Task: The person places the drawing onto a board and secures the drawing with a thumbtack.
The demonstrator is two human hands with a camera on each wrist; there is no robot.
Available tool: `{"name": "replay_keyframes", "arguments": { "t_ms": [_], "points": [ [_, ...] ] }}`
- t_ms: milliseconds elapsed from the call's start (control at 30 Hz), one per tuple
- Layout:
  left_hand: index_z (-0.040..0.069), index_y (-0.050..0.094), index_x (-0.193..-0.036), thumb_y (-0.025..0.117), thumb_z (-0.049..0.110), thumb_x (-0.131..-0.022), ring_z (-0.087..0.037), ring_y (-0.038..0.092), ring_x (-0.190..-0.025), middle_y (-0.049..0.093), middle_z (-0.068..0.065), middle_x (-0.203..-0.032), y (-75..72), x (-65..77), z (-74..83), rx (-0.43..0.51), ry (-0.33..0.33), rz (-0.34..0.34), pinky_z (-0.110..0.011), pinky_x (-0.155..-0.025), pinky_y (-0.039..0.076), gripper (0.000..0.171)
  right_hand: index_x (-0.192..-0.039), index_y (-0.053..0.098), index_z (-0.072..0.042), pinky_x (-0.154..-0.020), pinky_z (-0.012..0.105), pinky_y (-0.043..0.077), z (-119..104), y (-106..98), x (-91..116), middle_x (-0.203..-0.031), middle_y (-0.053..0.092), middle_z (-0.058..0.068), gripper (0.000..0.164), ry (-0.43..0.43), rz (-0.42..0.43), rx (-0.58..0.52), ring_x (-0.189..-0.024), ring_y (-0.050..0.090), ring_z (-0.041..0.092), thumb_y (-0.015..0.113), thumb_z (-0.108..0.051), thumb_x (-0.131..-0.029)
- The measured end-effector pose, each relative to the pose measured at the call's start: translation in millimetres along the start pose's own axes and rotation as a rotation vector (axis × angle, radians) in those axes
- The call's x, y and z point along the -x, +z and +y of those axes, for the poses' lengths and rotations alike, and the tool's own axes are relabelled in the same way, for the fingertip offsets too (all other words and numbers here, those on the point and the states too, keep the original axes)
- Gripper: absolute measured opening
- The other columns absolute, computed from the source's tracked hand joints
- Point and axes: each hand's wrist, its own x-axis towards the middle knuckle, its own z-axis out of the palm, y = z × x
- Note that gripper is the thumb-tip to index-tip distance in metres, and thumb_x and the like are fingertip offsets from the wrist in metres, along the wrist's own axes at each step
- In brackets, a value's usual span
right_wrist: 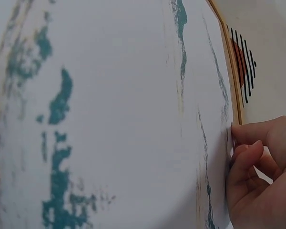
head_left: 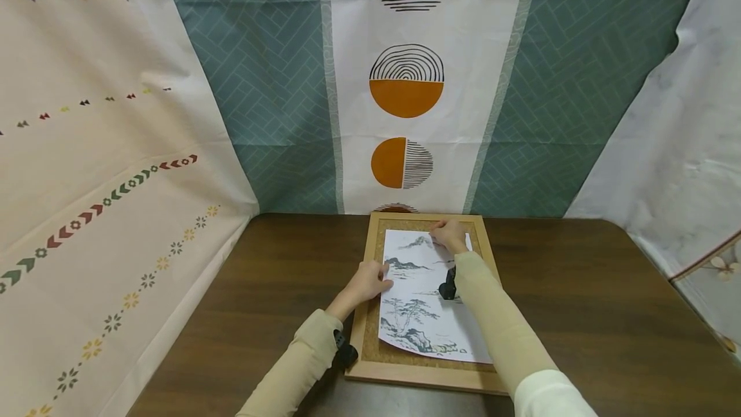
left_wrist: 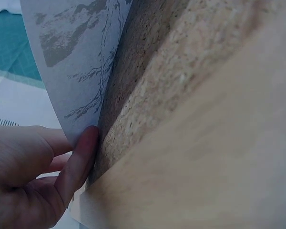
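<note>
A sheet of white paper with an ink landscape print lies over a wood-framed cork board. My left hand is at the print's left edge. In the left wrist view, the left thumb and fingers pinch that edge, and the paper stands off the cork there. My right hand is at the print's top edge, towards its right corner. The right wrist view shows its fingers bent and gripping the edge; part of the fingertips is hidden. The print's lower edge curves slightly.
The board rests on a dark brown wooden table, its top end near a patterned cloth hanging behind. A pale embroidered cloth hangs at the left, and a white cloth at the right. Each wrist wears a small black camera.
</note>
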Motion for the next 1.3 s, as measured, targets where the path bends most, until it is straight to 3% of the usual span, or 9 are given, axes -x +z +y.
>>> {"name": "replay_keyframes", "arguments": {
  "t_ms": [267,400,467,567,633,733,967,1100,1300],
  "points": [
    [0.01,0.041,-0.06,0.067,0.007,-0.088,-0.007,0.032,-0.043,0.035,0.006,-0.05,-2.9,-0.3,1.3,0.027,0.013,-0.032,-0.02,-0.043,0.028,0.038,-0.09,0.067,-0.002,-0.07,0.034,0.046,7.7,0.4,2.9,-0.098,0.067,0.016,0.012,-0.088,0.038,0.046,-0.081,0.058,0.026,0.064,-0.014,-0.088],
    [0.008,0.039,-0.061,0.065,0.009,-0.09,-0.008,0.035,-0.041,0.036,0.005,-0.048,-6.3,0.4,0.4,0.047,-0.002,-0.057,-0.021,-0.043,0.028,0.038,-0.095,0.067,0.0,-0.065,0.028,0.043,10.6,-4.4,2.2,-0.086,0.064,0.011,0.019,-0.137,-0.048,0.012,-0.072,0.054,0.018,0.055,-0.014,-0.094],
    [0.004,0.05,-0.066,0.063,0.009,-0.091,-0.007,0.04,-0.041,0.042,0.0,-0.049,-7.3,1.6,0.1,0.048,-0.015,-0.063,-0.021,-0.043,0.031,0.029,-0.1,0.066,0.003,-0.06,0.025,0.042,13.2,-9.4,1.7,-0.076,0.06,0.006,0.024,-0.151,-0.121,-0.033,-0.063,0.051,0.013,0.05,-0.015,-0.098],
    [-0.004,0.067,-0.093,0.058,0.009,-0.094,-0.007,0.05,-0.042,0.061,-0.011,-0.064,-10.1,4.2,0.8,0.048,-0.033,-0.061,-0.02,-0.043,0.039,0.016,-0.108,0.063,0.006,-0.055,0.023,0.042,17.1,-16.6,1.3,-0.066,0.055,0.0,0.028,-0.14,-0.213,-0.131,-0.056,0.049,0.009,0.047,-0.015,-0.101],
    [-0.005,0.066,-0.116,0.056,0.008,-0.095,-0.009,0.054,-0.041,0.067,-0.018,-0.077,-12.2,6.0,1.8,0.062,-0.039,-0.063,-0.022,-0.043,0.044,0.026,-0.111,0.062,0.008,-0.054,0.022,0.041,19.8,-21.1,1.1,-0.064,0.053,-0.002,0.029,-0.133,-0.247,-0.173,-0.055,0.048,0.009,0.047,-0.014,-0.102],
    [-0.005,0.058,-0.129,0.054,0.008,-0.096,-0.01,0.057,-0.041,0.069,-0.022,-0.087,-14.6,8.0,2.2,0.075,-0.043,-0.083,-0.023,-0.043,0.048,0.035,-0.114,0.061,0.009,-0.054,0.023,0.041,22.7,-26.5,1.7,-0.065,0.054,-0.002,0.029,-0.115,-0.272,-0.207,-0.056,0.047,0.009,0.045,-0.012,-0.102],
    [-0.002,0.06,-0.128,0.054,0.011,-0.098,-0.009,0.056,-0.042,0.068,-0.02,-0.099,-16.9,9.5,-1.5,0.056,-0.075,-0.089,-0.023,-0.046,0.047,0.033,-0.115,0.059,0.013,-0.055,0.024,0.042,26.4,-37.0,9.9,-0.072,0.056,0.002,0.029,-0.148,-0.311,-0.178,-0.059,0.048,0.009,0.044,-0.008,-0.101],
    [-0.003,0.061,-0.124,0.053,0.011,-0.098,-0.01,0.054,-0.045,0.067,-0.011,-0.079,-18.2,9.9,-5.0,0.072,-0.058,-0.066,-0.024,-0.045,0.044,0.031,-0.117,0.058,0.012,-0.057,0.026,0.041,28.7,-43.1,12.9,-0.079,0.056,0.007,0.031,-0.153,-0.331,-0.174,-0.061,0.047,0.011,0.043,-0.01,-0.102],
    [0.0,0.065,-0.119,0.052,0.011,-0.099,-0.008,0.05,-0.051,0.061,-0.005,-0.065,-20.6,9.4,-13.5,0.106,0.018,-0.021,-0.023,-0.047,0.041,0.027,-0.117,0.061,0.008,-0.064,0.029,0.05,31.6,-54.8,15.8,-0.095,0.062,0.02,0.03,-0.195,-0.285,-0.06,-0.071,0.056,0.017,0.045,-0.012,-0.102]
  ]
}}
